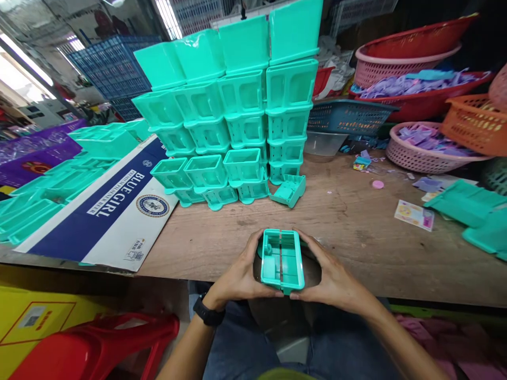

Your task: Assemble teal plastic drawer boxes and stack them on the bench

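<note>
Both hands are gripping one teal plastic box (282,260) at the near edge of the wooden table (356,232), right in front of the person's lap.

Left hand (240,277) is wrapping the box's left side, fingers curled and clamped on it, thumb lying along the bottom front corner. A black watch (208,313) is sitting on that wrist.

Right hand (332,279) is mirroring it on the right side, fingers closed against the wall, thumb pressing near the bottom edge. The two thumbs are nearly meeting under the box.

The box is facing open side up toward the camera, and a seam or divider is running down its middle. Cannot tell whether it is one piece or two halves pressed together.

Around it:
- A stack of the same teal boxes (237,105) is standing further back on the table, several rows high, well apart from the hands.
- One loose teal piece (289,190) is lying tilted at the foot of the stack.
- A flattened cardboard sheet (114,211) printed "BLUE GIRL" is lying to the left, with more teal parts (47,184) piled on and beyond it.
- Baskets are sitting at the right rear: a pink basket (420,153) and a red basket (415,89) holding purple pieces, and an orange basket (475,121).
- A red stool (99,343) is showing bottom left, below the table edge.
</note>
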A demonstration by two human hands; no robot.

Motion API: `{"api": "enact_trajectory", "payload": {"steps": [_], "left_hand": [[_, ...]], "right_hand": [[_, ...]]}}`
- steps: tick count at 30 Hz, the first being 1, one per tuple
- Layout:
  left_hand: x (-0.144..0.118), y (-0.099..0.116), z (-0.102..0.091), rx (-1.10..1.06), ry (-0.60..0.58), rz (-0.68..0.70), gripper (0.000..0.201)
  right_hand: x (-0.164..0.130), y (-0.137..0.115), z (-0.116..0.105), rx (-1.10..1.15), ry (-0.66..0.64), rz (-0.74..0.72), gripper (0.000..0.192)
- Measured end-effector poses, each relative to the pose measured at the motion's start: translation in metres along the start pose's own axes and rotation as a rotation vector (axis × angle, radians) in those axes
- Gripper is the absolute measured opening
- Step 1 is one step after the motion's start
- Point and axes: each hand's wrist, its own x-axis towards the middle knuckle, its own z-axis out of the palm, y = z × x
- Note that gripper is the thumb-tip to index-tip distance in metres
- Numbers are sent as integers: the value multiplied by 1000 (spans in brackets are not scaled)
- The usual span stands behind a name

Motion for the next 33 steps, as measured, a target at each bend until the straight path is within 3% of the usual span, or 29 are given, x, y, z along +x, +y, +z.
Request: {"api": "enact_trajectory", "payload": {"steps": [16, 20, 25, 33], "left_hand": [[3, 4, 11, 44, 119, 21, 110], [2, 3, 11, 5, 133, 20, 112], [-4, 3, 15, -41, 160, -36, 122], [-10, 16, 24, -288, 14, -86, 138]], "right_hand": [[1, 1, -1, -43, -24, -65, 124], [2, 2, 0, -63, -10, -107, 128], [-1, 7, 8, -101, 28, -55, 130], [-6, 8, 20, -116, 89, -87, 129]]}}
